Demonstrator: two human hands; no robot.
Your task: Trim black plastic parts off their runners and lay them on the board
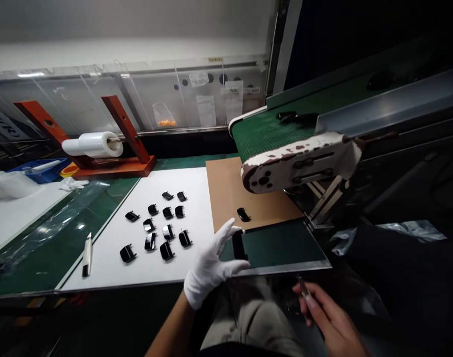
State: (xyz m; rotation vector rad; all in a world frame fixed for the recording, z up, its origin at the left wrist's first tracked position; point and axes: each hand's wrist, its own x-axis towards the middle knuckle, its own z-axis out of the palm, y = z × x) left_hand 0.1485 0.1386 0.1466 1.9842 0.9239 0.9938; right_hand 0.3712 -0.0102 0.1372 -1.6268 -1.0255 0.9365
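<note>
My left hand (pixel 211 265), in a white glove, is over the front edge of the table. Between its thumb and fingertips is a glossy black plastic part (pixel 239 245). Just beyond the fingers, another black plastic part (pixel 243 214) lies on the brown board. My bare right hand (pixel 325 315) is low at the right, in front of the table edge. Its fingers pinch a slim tool with a narrow tip (pixel 303 287), whose kind I cannot make out. Several more black parts (pixel 167 231) lie spread on the white sheet (pixel 110 267) left of my gloved hand.
A green conveyor belt (pixel 263 139) slopes down from the right, carrying dark parts. The brown board (pixel 226 183) lies under its end. A utility knife (pixel 87 255) rests on the sheet's left side. Behind stands a film roll (pixel 94 145) on an orange-red stand (pixel 118 171).
</note>
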